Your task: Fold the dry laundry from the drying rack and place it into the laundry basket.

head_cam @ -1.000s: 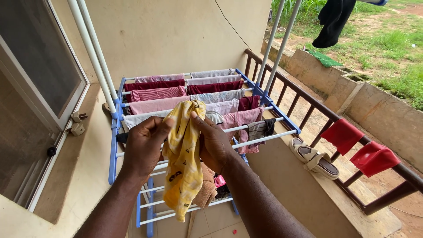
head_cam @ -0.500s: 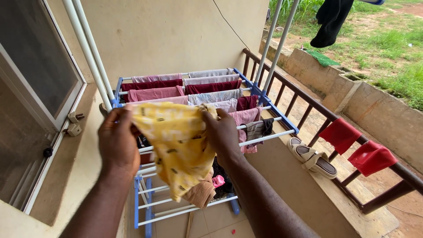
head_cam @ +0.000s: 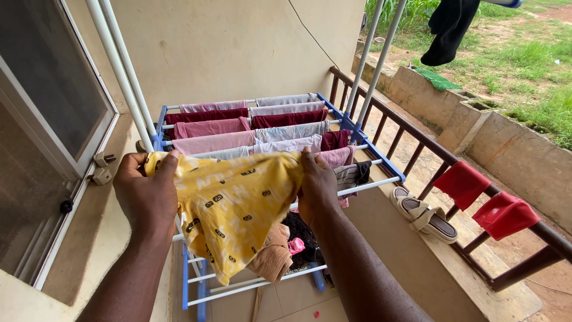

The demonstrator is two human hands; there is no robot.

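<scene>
I hold a yellow patterned garment (head_cam: 232, 206) spread out between both hands, above a blue and white drying rack (head_cam: 369, 152). My left hand (head_cam: 146, 194) grips its left top corner. My right hand (head_cam: 316, 188) pinches its right top corner. The cloth hangs down over the rack's near rails. Pink, maroon and grey clothes (head_cam: 238, 128) lie over the far rails. A tan cloth (head_cam: 274, 256) and a dark item (head_cam: 304, 235) hang on the near rails under the yellow garment.
A window (head_cam: 47, 119) and white pipes (head_cam: 119, 71) are on the left wall. A brown railing (head_cam: 465, 197) at right carries two red cloths (head_cam: 482, 200). Sandals (head_cam: 423, 214) rest on the ledge. A black garment (head_cam: 447, 27) hangs top right.
My hands have moved apart, my left hand going left, and the bunched yellow garment has been stretched wide and flat over the rack.
</scene>
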